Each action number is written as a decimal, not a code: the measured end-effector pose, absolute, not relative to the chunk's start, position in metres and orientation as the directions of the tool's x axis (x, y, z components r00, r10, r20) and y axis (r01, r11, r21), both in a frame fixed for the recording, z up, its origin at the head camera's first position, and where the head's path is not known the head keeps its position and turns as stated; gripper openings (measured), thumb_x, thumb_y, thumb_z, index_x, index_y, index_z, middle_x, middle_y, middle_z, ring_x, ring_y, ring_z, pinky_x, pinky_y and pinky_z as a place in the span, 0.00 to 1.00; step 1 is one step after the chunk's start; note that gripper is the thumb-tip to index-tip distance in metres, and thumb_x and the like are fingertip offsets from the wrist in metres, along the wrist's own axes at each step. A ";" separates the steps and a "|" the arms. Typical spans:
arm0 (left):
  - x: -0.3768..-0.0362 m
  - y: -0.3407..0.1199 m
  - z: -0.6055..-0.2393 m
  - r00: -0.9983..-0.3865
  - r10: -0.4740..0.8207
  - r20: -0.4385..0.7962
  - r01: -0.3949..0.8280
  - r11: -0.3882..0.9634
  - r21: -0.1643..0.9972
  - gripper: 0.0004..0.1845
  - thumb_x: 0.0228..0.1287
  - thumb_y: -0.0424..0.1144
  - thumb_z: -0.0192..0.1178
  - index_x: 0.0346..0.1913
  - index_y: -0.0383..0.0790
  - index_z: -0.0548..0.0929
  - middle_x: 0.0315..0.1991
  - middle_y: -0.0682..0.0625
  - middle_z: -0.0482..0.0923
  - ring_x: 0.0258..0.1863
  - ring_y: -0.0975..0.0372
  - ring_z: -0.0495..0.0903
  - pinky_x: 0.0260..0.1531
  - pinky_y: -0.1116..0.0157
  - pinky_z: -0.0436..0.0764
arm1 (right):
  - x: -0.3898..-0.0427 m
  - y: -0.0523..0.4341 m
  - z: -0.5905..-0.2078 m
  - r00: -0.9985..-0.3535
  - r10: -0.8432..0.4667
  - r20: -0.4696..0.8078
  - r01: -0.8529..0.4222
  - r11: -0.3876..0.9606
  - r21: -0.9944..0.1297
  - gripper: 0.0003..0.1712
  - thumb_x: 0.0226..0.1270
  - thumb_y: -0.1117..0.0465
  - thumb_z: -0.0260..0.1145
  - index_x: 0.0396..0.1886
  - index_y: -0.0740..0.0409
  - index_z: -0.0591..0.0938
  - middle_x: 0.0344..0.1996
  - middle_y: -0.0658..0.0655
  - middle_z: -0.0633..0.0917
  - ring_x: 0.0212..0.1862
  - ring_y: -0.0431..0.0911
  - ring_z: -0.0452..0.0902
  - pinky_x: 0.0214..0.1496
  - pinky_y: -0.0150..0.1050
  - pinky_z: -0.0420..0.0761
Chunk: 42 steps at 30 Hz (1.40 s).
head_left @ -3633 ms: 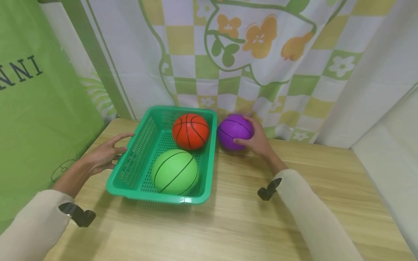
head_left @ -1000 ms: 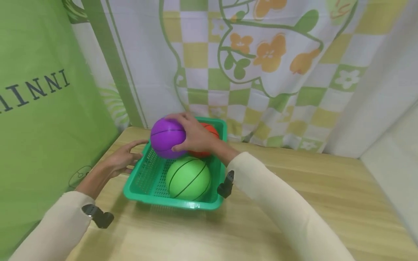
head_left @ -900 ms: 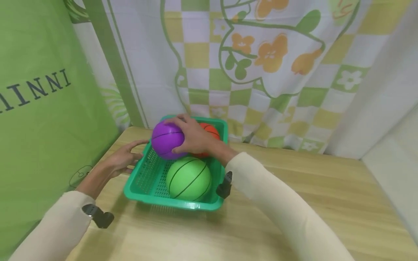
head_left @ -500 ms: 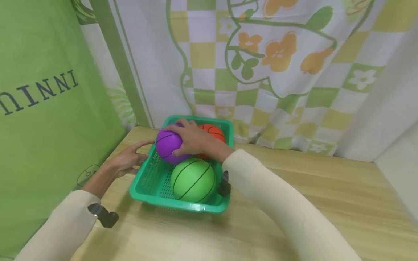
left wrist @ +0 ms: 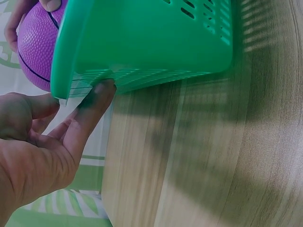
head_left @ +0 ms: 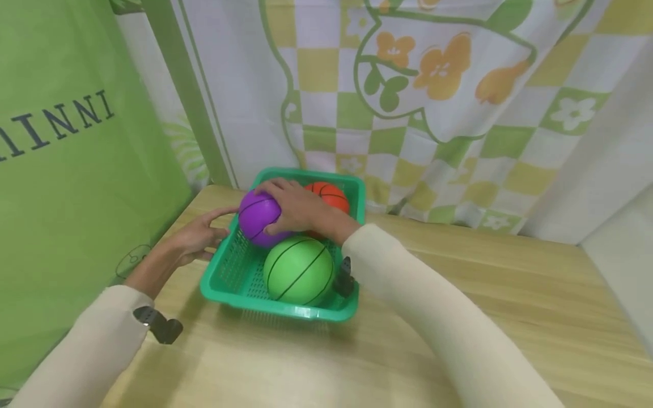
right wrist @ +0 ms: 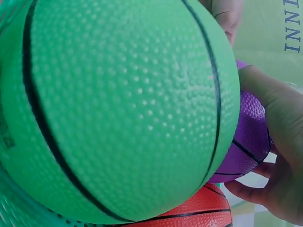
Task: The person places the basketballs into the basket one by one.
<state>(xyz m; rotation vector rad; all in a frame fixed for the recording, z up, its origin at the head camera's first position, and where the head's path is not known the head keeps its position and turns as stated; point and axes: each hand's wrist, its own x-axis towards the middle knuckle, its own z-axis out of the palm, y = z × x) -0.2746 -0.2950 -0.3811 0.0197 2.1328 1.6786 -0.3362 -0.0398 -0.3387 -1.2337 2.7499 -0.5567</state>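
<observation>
My right hand (head_left: 293, 207) grips a small purple basketball (head_left: 257, 218) from above and its right side, in the back left part of a green plastic basket (head_left: 255, 304). A larger green basketball (head_left: 298, 272) sits at the basket's front, and a red basketball (head_left: 329, 195) lies at the back right, partly covered by my right wrist. Outside the left rim, my left hand (head_left: 196, 241) touches the basket with extended fingers. In the left wrist view one finger (left wrist: 97, 97) rests against the slotted wall under the rim. The right wrist view shows the purple ball beside the green one.
The basket stands on a light wooden table (head_left: 433, 272). A patterned curtain (head_left: 326, 102) hangs right behind it, and a green cloth (head_left: 66, 187) with dark lettering hangs at the left. Pale cloth (head_left: 622, 238) borders the right side.
The purple basketball has gone from the table right of the basket, over the red ball, down into the basket's back left. My right hand still holds it. The left hand stays at the rim.
</observation>
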 end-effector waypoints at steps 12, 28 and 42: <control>-0.276 -0.293 -0.382 -0.899 0.291 -0.326 -0.257 0.250 0.933 0.37 0.78 0.31 0.46 0.82 0.51 0.45 0.57 0.31 0.75 0.48 0.47 0.83 0.46 0.47 0.83 | -0.329 -0.045 -0.337 -0.677 -0.735 0.021 -0.723 0.660 -0.204 0.41 0.57 0.38 0.72 0.72 0.33 0.70 0.61 0.60 0.69 0.49 0.48 0.75 0.42 0.40 0.82; -0.263 -0.290 -0.369 -0.908 0.277 -0.315 -0.250 0.245 0.937 0.36 0.78 0.30 0.44 0.82 0.51 0.45 0.60 0.27 0.72 0.48 0.48 0.83 0.46 0.48 0.83 | -0.327 -0.070 -0.328 -0.688 -0.682 -0.249 -0.703 0.711 -0.002 0.46 0.60 0.34 0.69 0.77 0.27 0.61 0.68 0.55 0.65 0.59 0.50 0.70 0.49 0.47 0.80; -0.272 -0.291 -0.383 -0.897 0.299 -0.326 -0.252 0.260 0.932 0.35 0.79 0.30 0.43 0.81 0.49 0.45 0.54 0.31 0.76 0.44 0.49 0.85 0.45 0.48 0.84 | -0.322 -0.053 -0.343 -0.679 -0.718 -0.151 -0.711 0.695 -0.110 0.47 0.63 0.32 0.66 0.78 0.32 0.59 0.72 0.57 0.61 0.67 0.52 0.65 0.59 0.51 0.76</control>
